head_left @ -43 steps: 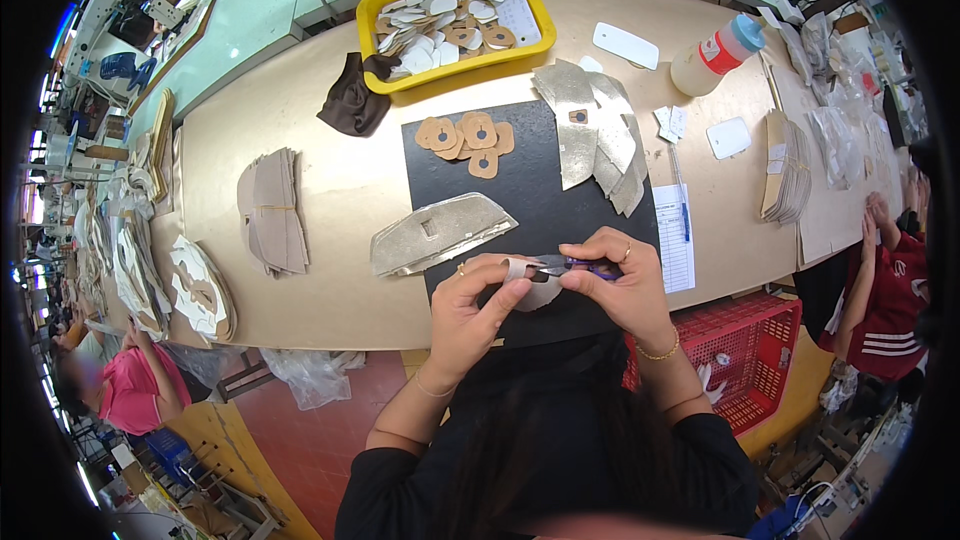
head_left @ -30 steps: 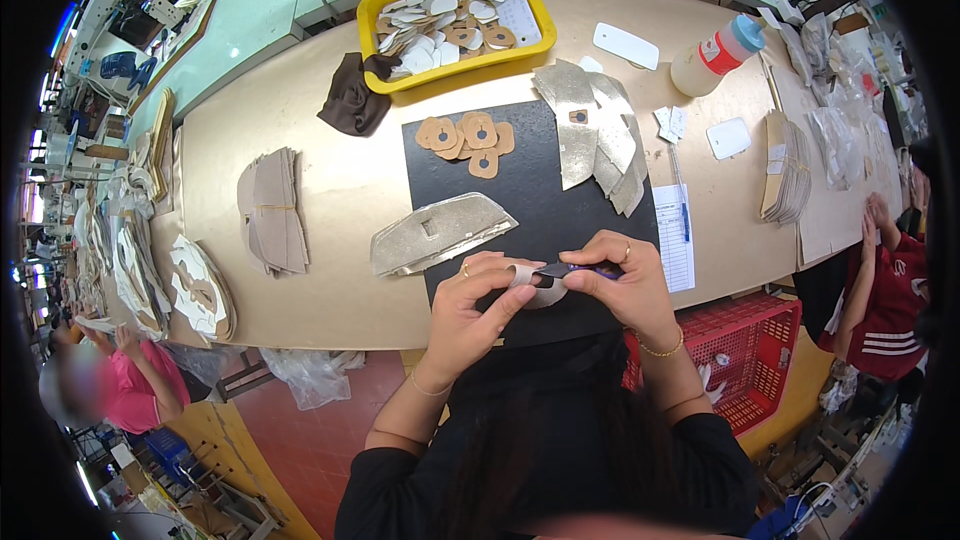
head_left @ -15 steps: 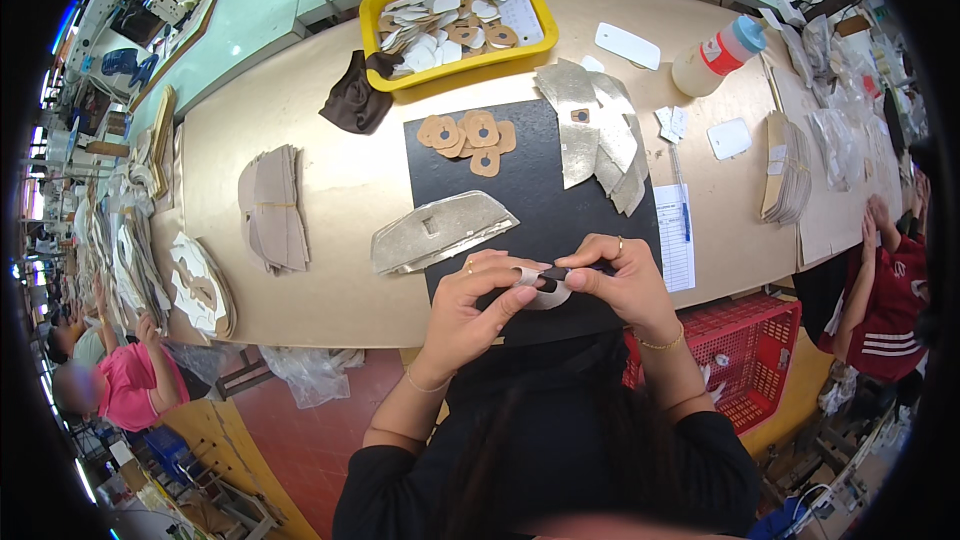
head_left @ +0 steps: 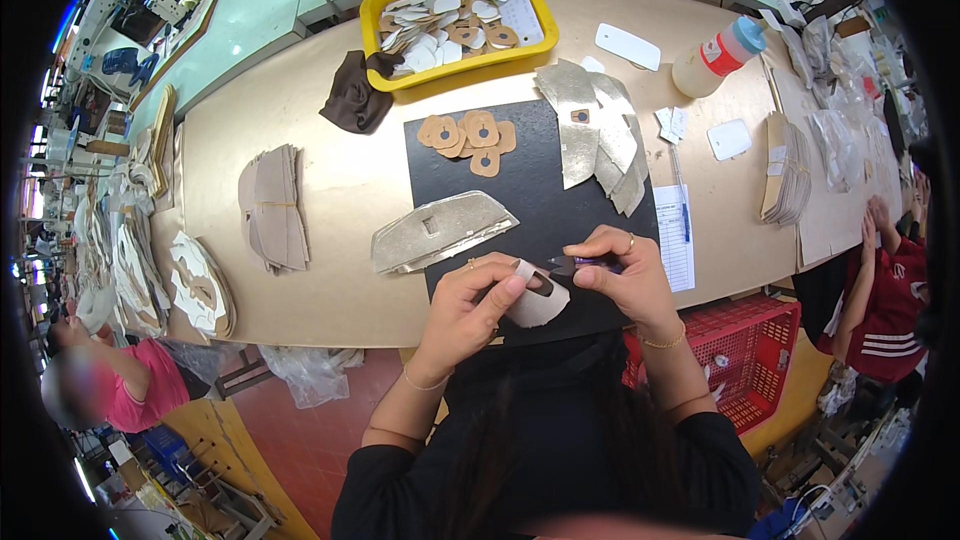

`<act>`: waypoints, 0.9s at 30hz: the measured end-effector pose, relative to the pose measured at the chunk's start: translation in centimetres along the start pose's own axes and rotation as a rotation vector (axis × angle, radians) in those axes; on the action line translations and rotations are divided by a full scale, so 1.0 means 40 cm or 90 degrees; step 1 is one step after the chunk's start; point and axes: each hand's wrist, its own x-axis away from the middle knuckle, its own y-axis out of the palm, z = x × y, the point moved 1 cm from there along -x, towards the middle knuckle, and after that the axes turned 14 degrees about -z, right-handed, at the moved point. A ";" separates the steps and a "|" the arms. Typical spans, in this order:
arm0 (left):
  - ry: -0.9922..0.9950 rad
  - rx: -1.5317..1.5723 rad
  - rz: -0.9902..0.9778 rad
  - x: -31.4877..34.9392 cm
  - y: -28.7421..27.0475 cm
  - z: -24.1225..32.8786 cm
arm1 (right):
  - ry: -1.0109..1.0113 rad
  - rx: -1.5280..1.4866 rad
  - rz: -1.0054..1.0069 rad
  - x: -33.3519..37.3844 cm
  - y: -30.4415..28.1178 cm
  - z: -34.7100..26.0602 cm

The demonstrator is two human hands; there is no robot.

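Pinched in my left hand (head_left: 470, 302) is a curved, light grey-beige cut piece (head_left: 540, 308) with an opening in it, bent so that its lower part hangs free. My right hand (head_left: 625, 278) closes around a small pointed tool (head_left: 603, 261) with a dark and purple body; its kind is partly hidden by my fingers. The tool's tip stands just beside the piece's upper edge. Both hands are above the black mat (head_left: 480, 270). Left of them lies a shiny beige panel (head_left: 440, 232) with a small square hole, and brown rounded patches (head_left: 470, 138) lie farther up the mat.
Shiny panels (head_left: 600, 130) overlap the mat's far right. Behind stands a yellow tray (head_left: 545, 35) of white and brown pieces. A bottle (head_left: 705, 65), a paper sheet with a pen (head_left: 686, 220), dark cloth (head_left: 355, 100) and tied stacks (head_left: 275, 210) surround it. A red crate (head_left: 765, 360) sits below right.
My hands have drawn slightly apart. The grey-beige piece has turned so its face and opening show more, and the tool in my right hand has come into clearer view.
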 end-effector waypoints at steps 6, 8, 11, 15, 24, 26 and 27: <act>-0.035 0.189 -0.052 0.000 0.000 -0.027 | -0.033 0.091 -0.020 -0.012 -0.002 -0.025; -0.037 0.229 -0.069 0.002 0.001 -0.031 | -0.023 0.090 -0.029 -0.014 0.000 -0.029; -0.025 0.236 -0.082 0.006 0.005 -0.030 | -0.032 0.106 -0.033 -0.016 0.001 -0.033; -0.006 0.233 -0.069 0.004 0.010 -0.031 | -0.054 0.120 -0.043 -0.017 0.002 -0.036; 0.028 0.182 -0.041 0.000 0.019 -0.034 | -0.046 0.097 0.008 -0.010 0.013 -0.038; 0.022 0.216 -0.050 -0.003 0.021 -0.032 | -0.059 0.101 0.020 -0.011 0.016 -0.036; 0.017 0.244 -0.056 -0.005 0.023 -0.031 | -0.062 0.109 0.024 -0.012 0.017 -0.034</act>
